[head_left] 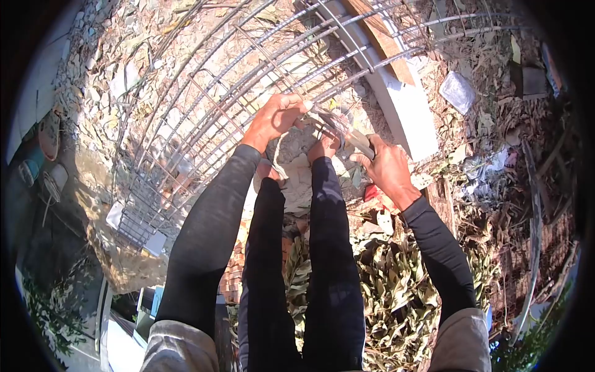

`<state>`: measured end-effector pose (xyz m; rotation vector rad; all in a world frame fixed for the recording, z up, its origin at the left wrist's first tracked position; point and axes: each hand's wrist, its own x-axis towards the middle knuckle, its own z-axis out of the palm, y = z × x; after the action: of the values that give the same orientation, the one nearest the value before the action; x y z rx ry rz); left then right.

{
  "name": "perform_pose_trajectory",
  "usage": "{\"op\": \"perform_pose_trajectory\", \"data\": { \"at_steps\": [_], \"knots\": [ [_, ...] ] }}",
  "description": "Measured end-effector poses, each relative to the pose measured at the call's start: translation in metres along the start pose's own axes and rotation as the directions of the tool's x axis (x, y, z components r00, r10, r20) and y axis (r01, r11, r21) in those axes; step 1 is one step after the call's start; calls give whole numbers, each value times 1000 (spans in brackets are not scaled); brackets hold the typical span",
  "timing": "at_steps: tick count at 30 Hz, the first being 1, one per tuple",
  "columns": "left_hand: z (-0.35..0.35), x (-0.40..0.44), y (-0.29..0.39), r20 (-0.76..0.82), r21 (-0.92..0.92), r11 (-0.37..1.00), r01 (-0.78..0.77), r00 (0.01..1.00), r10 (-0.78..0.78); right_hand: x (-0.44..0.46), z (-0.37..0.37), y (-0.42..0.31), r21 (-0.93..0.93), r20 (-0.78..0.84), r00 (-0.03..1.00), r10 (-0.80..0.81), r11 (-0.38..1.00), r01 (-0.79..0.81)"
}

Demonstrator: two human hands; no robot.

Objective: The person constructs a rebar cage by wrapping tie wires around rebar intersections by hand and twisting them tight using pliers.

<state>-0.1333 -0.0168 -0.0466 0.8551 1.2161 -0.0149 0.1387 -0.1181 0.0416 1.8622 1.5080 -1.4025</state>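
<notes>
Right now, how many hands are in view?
2. Left hand, fingers curled, by the steel bar mesh; right hand, wrapped around a tool handle. I see no others; some fingers are partly hidden.

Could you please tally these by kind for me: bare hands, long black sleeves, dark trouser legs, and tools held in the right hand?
Bare hands: 2, left hand and right hand
Long black sleeves: 2
Dark trouser legs: 2
Handled tool in the right hand: 1
Total: 7

Rebar mesh [233, 89] ahead, gaps through, beam [406, 121] right
</notes>
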Motion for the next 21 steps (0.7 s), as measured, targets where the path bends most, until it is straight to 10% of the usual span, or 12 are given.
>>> {"op": "perform_pose_trajectory", "data": {
  "at_steps": [3,5,10,12,15,18,21],
  "knots": [
    [-1,3,-2,29,-114,993,-20,999,24,13,17,33,745,521,847,-105,540,-392],
    [-2,7,-15,51,-245,969,-15,998,29,18,29,42,759,642,705,-302,123,-639],
    [1,2,-5,6,-113,993,44,999,-44,9,-22,10,609,471,861,-192,777,-160],
    [1,2,-4,19,-156,988,17,1000,-14,7,10,22,352,-12,985,-173,921,167],
    [2,-1,3,27,-176,983,44,999,-40,-5,-4,2,-105,-136,988,-75,993,61],
    [-1,-1,5,21,-113,992,61,998,-59,-5,7,4,-412,-449,824,-347,898,154],
    [1,3,-5,6,-73,996,51,999,-51,6,30,16,-315,-480,812,-331,929,193]
  ]
}}
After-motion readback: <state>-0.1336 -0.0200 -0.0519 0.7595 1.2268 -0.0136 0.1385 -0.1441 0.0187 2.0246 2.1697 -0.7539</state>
